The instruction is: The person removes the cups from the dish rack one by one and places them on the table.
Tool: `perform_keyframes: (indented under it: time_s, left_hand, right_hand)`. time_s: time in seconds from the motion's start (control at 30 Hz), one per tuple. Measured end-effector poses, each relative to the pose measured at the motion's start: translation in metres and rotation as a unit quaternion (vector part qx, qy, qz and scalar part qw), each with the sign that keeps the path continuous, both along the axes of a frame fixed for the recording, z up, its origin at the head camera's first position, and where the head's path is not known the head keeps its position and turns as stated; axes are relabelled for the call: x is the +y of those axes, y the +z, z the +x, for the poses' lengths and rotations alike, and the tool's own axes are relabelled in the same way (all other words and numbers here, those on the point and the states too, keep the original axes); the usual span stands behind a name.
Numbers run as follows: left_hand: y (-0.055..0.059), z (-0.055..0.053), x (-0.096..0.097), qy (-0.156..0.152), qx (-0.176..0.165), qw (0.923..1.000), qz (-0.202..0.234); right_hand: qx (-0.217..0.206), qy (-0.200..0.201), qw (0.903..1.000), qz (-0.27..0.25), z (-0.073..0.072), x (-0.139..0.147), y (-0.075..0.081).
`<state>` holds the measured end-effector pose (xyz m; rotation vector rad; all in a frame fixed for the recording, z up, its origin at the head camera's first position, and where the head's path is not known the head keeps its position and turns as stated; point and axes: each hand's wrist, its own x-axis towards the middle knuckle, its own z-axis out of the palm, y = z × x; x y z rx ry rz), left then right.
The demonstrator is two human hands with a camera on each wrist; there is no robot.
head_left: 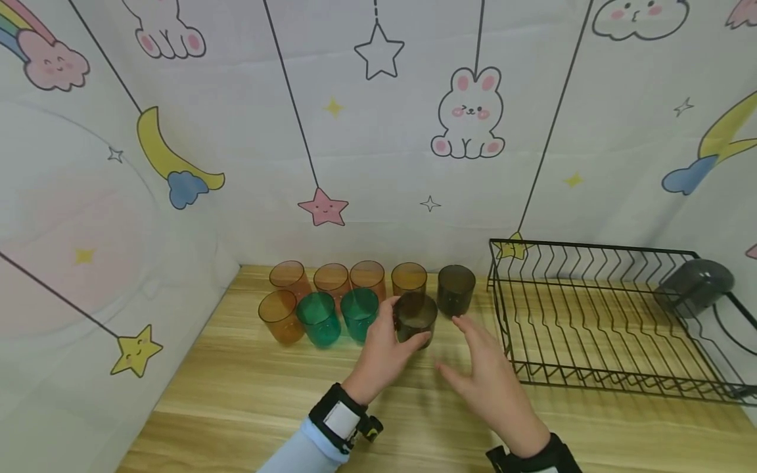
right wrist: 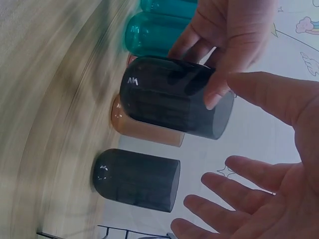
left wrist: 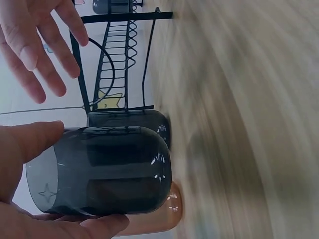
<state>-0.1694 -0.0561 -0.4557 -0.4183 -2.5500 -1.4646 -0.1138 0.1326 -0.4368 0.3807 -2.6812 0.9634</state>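
Note:
My left hand (head_left: 381, 355) grips a dark grey see-through cup (head_left: 416, 318), thumb on one side and fingers on the other. The cup stands mouth up; whether its base touches the table I cannot tell. To its right, my right hand (head_left: 487, 381) is apart from the cup, its fingers spread and holding nothing, as the right wrist view also shows with the fingers (right wrist: 224, 194). Two green cups (head_left: 319, 320) and an amber cup (head_left: 282, 318) stand left of the held cup. Behind it are another amber cup (head_left: 409, 277) and a second dark grey cup (head_left: 456, 292).
Three pinkish-orange cups (head_left: 288, 272) stand in the back row by the printed cloth wall (head_left: 390, 164). A black wire rack (head_left: 591, 328) takes up the right side of the wooden table (head_left: 236, 394). A dark rounded object (head_left: 700, 286) sits at the rack's right end.

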Motion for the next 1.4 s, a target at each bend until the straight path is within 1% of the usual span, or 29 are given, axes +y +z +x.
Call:
perform_keyframes:
  time_s: [0.1, 0.23, 0.37, 0.67, 0.9, 1.0, 1.1, 1.27, 1.33, 1.4]
  left_hand:
    - [-0.004, -0.002, 0.000, 0.007, -0.002, 0.9998, -0.019]
    - [-0.009, -0.004, 0.000, 0.009, -0.007, 0.9993, -0.035]
    - [-0.012, -0.005, 0.000, 0.009, -0.016, 0.9990, -0.040]
    - [-0.016, -0.008, 0.000, 0.017, -0.026, 0.9985, -0.045]
    - [-0.018, -0.009, 0.001, 0.040, -0.032, 0.9974, -0.051]
    - [-0.014, -0.007, 0.000, 0.046, -0.030, 0.9970, -0.055]
    - [-0.007, -0.002, 0.000, 0.049, -0.022, 0.9969, -0.057]
    - [0.010, 0.008, -0.001, 0.046, 0.014, 0.9971, -0.060]
    - [0.017, 0.013, -0.002, 0.041, 0.029, 0.9969, -0.061]
    - [0.024, 0.019, -0.002, 0.032, 0.046, 0.9962, -0.066]
  right_hand:
    - [-0.002, 0.011, 0.9999, 0.006, 0.001, 0.000, -0.001]
    - [0.006, 0.019, 0.9998, 0.009, 0.002, -0.001, -0.002]
    - [0.010, 0.021, 0.9997, 0.011, 0.003, -0.001, -0.004]
    - [-0.007, 0.021, 0.9995, 0.020, 0.003, -0.002, -0.004]
    - [-0.007, 0.032, 0.9992, 0.023, 0.001, -0.002, -0.003]
    - [-0.009, 0.037, 0.9988, 0.031, 0.001, -0.001, 0.000]
    - [-0.008, 0.044, 0.9981, 0.044, 0.001, 0.002, 0.007]
    - [0.005, 0.049, 0.9959, 0.076, -0.003, 0.018, 0.026]
    - [0.018, 0.046, 0.9942, 0.095, -0.005, 0.029, 0.034]
    - [0.041, 0.043, 0.9918, 0.113, -0.008, 0.041, 0.044]
